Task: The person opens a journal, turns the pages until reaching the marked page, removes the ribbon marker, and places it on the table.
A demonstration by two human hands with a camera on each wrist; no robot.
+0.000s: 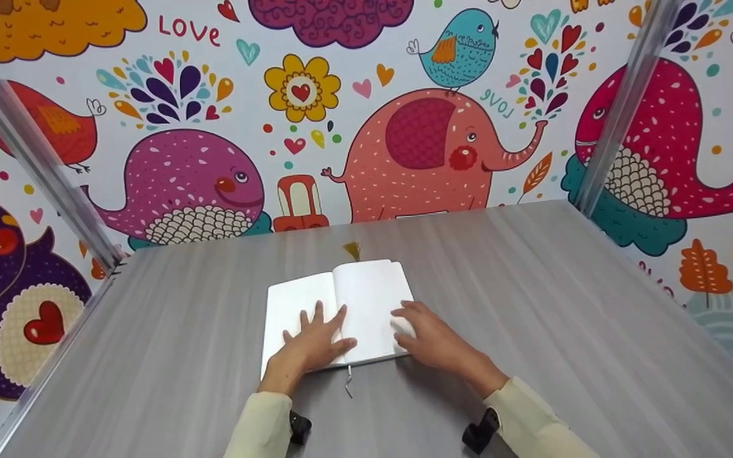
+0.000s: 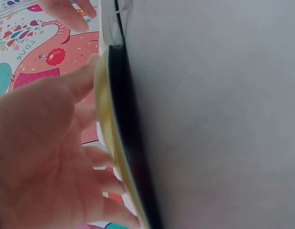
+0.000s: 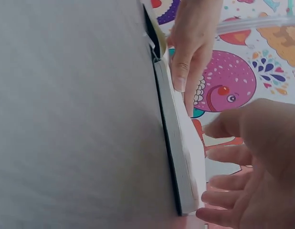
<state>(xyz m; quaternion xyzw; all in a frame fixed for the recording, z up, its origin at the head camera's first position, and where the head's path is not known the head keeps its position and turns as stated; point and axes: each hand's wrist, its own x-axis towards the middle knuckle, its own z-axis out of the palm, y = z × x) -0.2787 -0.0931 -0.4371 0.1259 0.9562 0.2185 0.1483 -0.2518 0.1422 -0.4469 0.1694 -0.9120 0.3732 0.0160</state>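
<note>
An open notebook (image 1: pixel 373 299) with blank white pages lies on the table. Its dark cover (image 3: pixel 169 138) shows along the lower edge in the right wrist view. My left hand (image 1: pixel 311 342) presses the left page with spread fingers, its thumb by the centre fold. Over the right page's outer edge is my right hand (image 1: pixel 433 334), its fingers loosely bent and apart. A pale patch shows between that thumb and the fingers; I cannot tell whether it is just the page. A thin ribbon (image 1: pixel 349 381) hangs from the notebook's near edge, and an olive tassel (image 1: pixel 352 250) sticks out at the top.
The grey wood-grain table (image 1: pixel 201 343) extends around the notebook. Behind it stands a wall (image 1: pixel 315 38) printed with cartoon animals, with metal posts (image 1: pixel 627 108) at the corners. Dark straps (image 1: pixel 481 431) sit at both wrists.
</note>
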